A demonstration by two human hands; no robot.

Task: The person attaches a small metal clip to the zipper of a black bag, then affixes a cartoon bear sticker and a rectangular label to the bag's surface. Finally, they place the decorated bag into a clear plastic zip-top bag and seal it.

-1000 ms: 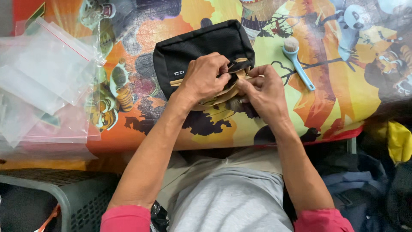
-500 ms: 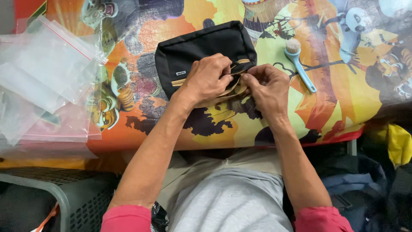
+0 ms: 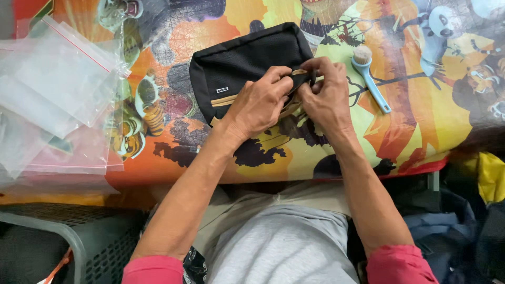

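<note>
Across the whole upper frame a bright cartoon-print tablecloth (image 3: 421, 131) is covering the table, with clear plastic bags (image 3: 58, 100) lying at the upper left. At upper centre a black pouch (image 3: 236, 66) is lying flat; your left hand (image 3: 258, 105) and right hand (image 3: 326, 97) are meeting at its lower right edge, fingers pinching its black strap (image 3: 301, 79). Just right of them a small blue brush (image 3: 371, 79) is lying

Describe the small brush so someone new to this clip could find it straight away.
On the bright cartoon-print tablecloth, look just right of the black pouch and the right hand. The brush lies there alone: light blue handle, pale round bristle head, the only slim tool there.
</note>
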